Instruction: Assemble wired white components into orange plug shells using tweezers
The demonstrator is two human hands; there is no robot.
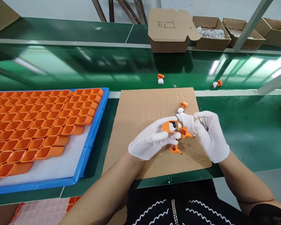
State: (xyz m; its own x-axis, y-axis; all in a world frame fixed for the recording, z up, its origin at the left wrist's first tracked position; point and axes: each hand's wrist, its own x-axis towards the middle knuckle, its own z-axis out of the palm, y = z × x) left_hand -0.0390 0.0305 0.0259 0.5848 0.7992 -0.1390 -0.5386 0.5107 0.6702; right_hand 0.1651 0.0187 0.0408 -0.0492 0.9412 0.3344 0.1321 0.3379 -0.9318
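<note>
- The left hand point(152, 137), in a white glove, comes in from lower left; its fingers are closed around an orange shell point(165, 127).
- The shell is above the cardboard sheet point(138, 112), near its right side. Its long axis runs roughly left to right, and its open face tips up toward the camera, showing a small circuit board point(175, 125) inside.
- Just right of the shell, an orange plug piece point(184, 132) points right and slightly down, its metal tip toward the right hand point(210, 134).
- The right hand, also gloved, has its fingers pinched narrow on a thin grey tool point(203, 123). Whether the white patch between the hands is glove or a separate piece, I cannot tell.
- Below the left fingers, a small orange part point(175, 149) lies with its dark tip aimed right and down.
- Beyond the hands, another orange plug point(184, 104) points its pins up and right.
- At left on the green tabletop point(248, 125), a blue tray point(91, 147) holds rows of orange cases point(49, 115), openings upward.
</note>
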